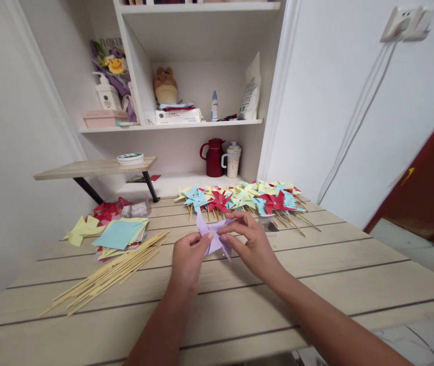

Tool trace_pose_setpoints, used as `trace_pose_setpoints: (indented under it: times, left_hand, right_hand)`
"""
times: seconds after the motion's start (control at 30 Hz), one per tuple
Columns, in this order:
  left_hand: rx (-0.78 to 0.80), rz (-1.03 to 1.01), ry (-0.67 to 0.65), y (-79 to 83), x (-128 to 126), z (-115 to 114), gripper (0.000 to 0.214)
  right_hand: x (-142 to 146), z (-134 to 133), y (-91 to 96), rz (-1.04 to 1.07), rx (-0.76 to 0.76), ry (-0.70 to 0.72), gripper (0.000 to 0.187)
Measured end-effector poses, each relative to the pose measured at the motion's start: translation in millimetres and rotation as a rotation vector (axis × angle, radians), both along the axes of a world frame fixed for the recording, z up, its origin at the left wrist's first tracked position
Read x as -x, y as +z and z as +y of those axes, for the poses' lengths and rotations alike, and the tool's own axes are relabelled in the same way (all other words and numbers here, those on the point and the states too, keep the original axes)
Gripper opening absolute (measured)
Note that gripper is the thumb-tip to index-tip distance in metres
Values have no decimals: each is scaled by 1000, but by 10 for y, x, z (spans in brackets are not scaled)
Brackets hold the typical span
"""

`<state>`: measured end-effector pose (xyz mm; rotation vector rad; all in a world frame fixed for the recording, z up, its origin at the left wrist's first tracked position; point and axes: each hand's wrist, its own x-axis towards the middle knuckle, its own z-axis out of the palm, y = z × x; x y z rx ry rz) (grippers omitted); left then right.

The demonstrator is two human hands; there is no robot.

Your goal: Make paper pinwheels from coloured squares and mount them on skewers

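Note:
Between my hands is a purple paper pinwheel [213, 246], its blades folded in toward the middle. My left hand [188, 254] pinches it from the left, with the thumb pressed near its centre. On the other side, my right hand [253, 241] has its thumb and fingertips closed at the right blades. A small pale dot, perhaps a pin head, shows by the lower blade; what it is I cannot tell. Wooden sticks [125, 267] lie in a loose bundle left of my hands. Beyond them is a stack of coloured paper squares [119, 235].
Many finished pinwheels on sticks [239, 198] are heaped at the back right. A yellow-green paper pinwheel shape [82, 230] lies far left. A small raised shelf [98, 166], a red jug [214, 158] and a speckled cup [233, 160] stand behind.

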<state>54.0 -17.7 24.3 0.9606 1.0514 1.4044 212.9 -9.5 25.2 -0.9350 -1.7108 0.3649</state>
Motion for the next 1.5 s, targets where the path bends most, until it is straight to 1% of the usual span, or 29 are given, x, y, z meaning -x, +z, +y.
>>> trace_pose_setpoints:
  times: [0.2,0.33,0.53,0.67,0.9,1.13,1.3,1.37,1.43,1.5]
  left_hand:
    - [-11,21,0,-14,-6,11,30]
    - [-18,37,27,-12,0,13,29]
    - [-14,-1,46,-2,-6,3,31]
    - [-22,1,68,2,-10,-7,28]
    - [-23,13,16,8,-13,-1,28]
    - [-47,46,-19,-7,-3,-8,26]
    - [-29,71,8,-15,-8,-15,24]
    - [-19,67,26,-23,-8,-8,24]
    - [-3,34,52,-32,-4,4,25]
    - [18,-38,74,-34,2,21,29]
  right_hand:
    - [-5,12,-11,1,35,13,11]
    - [7,21,-15,-21,60,35,8]
    - [12,23,-23,5,69,0,11]
    - [12,43,-43,-5,79,17,9]
    - [13,47,-45,-18,53,22,9]
    - [29,20,-2,14,111,33,12]
    - [34,15,20,-12,180,22,14]
    - [30,21,13,-12,185,22,15]
    - [20,35,2,50,170,26,14]
    - [7,56,-9,204,201,35,14]
